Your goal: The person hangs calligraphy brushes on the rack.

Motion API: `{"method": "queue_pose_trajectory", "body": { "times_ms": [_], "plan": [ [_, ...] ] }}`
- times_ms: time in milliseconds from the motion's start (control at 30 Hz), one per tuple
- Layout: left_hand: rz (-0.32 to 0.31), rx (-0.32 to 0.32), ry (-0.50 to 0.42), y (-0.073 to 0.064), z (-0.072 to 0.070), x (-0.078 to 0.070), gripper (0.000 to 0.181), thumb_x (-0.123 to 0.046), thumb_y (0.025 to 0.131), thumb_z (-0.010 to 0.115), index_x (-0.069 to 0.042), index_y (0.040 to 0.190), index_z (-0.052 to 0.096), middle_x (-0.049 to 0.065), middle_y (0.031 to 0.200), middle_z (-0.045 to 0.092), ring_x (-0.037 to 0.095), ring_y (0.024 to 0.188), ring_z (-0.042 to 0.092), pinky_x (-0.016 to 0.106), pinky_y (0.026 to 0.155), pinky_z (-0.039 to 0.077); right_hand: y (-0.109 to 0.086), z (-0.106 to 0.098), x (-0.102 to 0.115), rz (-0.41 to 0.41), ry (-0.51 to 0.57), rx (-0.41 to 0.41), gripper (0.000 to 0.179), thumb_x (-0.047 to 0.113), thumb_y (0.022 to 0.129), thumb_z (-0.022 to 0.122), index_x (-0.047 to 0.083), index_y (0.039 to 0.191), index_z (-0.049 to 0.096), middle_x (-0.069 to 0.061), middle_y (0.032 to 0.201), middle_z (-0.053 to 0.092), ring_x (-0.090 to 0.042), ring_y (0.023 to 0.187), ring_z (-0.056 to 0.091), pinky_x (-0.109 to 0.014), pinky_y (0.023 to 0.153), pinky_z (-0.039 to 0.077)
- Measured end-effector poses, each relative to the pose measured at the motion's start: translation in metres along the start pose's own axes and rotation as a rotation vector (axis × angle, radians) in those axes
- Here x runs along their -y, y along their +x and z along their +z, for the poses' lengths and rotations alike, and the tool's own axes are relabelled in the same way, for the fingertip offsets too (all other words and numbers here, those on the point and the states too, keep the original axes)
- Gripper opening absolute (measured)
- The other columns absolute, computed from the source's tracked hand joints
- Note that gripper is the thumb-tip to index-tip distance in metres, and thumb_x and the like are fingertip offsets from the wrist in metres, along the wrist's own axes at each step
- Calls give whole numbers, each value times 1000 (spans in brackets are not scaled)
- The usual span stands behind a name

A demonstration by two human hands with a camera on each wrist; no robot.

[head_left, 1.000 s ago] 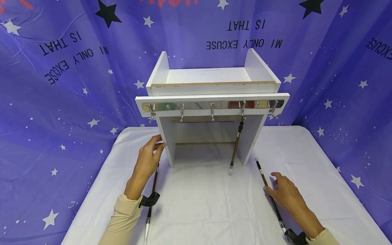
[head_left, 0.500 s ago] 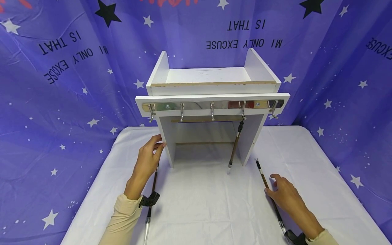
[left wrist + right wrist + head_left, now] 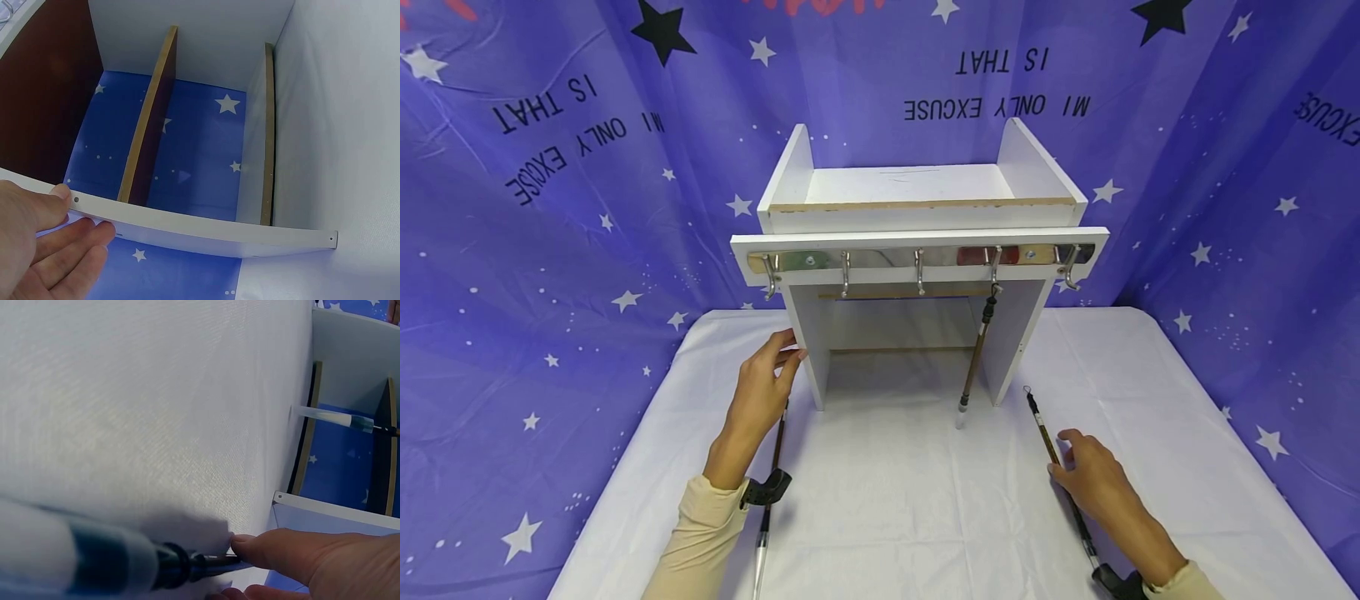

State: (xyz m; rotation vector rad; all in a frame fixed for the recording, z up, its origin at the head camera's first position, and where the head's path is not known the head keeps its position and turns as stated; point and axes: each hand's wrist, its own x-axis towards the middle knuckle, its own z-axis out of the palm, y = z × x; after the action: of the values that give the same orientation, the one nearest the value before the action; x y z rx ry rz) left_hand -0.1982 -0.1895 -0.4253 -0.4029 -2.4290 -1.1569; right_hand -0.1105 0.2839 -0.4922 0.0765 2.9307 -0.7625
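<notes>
My left hand [image 3: 760, 392] holds the front edge of the left side panel [image 3: 814, 371] of a white wooden shelf rack. The left wrist view shows its thumb on the panel edge [image 3: 187, 219] and its fingers along the outer face. At the right, my right hand [image 3: 1097, 479] has its thumb tip at the handle of a calligraphy brush [image 3: 1043, 433] lying on the cloth, fingers loosely bent. The right wrist view shows that brush's pale bristles [image 3: 37, 550] close to the camera. Another calligraphy brush [image 3: 977, 354] hangs by its loop from the rack's second hook from the right.
A metal hook rail [image 3: 887, 260] runs across the rack's front. A third brush [image 3: 780, 442] lies on the white tablecloth [image 3: 880, 517] at the left, partly hidden under the left wrist. A purple star-patterned curtain [image 3: 587, 275] surrounds the table.
The hanging brush's lower end has swung slightly left. My right hand has shifted a little left; my left hand and the rack have stayed put.
</notes>
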Motion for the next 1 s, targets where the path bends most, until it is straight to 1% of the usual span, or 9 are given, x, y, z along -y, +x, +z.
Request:
{"method": "queue_pose_trajectory", "body": {
  "times_ms": [300, 467, 833, 1000],
  "plan": [
    [-17, 12, 2, 0, -2, -2, 30, -11, 106, 65, -5, 135, 63, 19, 128, 72, 36, 108, 76, 51, 97, 62, 1, 2, 1, 20, 0, 13, 54, 10, 95, 75, -16, 136, 52, -21, 103, 65, -31, 90, 64, -50, 74, 57],
    [-21, 17, -3, 0, -3, -3, 30, -11, 107, 64, -5, 136, 63, 19, 129, 71, 36, 109, 75, 51, 97, 61, 1, 2, 2, 15, -10, 14, 52, 9, 95, 74, -16, 135, 53, -21, 102, 65, -30, 90, 64, -50, 75, 57],
    [-11, 16, 2, 1, -1, -2, 29, -10, 107, 64, -4, 135, 63, 20, 129, 71, 37, 108, 76, 52, 96, 61, 2, 2, 3, 12, -30, 63, 49, 7, 97, 71, -18, 135, 54, -22, 106, 63, -33, 95, 65, -50, 78, 58],
    [-25, 16, 0, 1, -2, -1, 29, -10, 106, 65, -3, 135, 63, 20, 129, 71, 38, 108, 75, 53, 96, 61, 2, 2, 3, 6, -39, 76, 49, 6, 98, 70, -20, 135, 52, -24, 106, 61, -32, 93, 64, -47, 76, 58]
  ]
}}
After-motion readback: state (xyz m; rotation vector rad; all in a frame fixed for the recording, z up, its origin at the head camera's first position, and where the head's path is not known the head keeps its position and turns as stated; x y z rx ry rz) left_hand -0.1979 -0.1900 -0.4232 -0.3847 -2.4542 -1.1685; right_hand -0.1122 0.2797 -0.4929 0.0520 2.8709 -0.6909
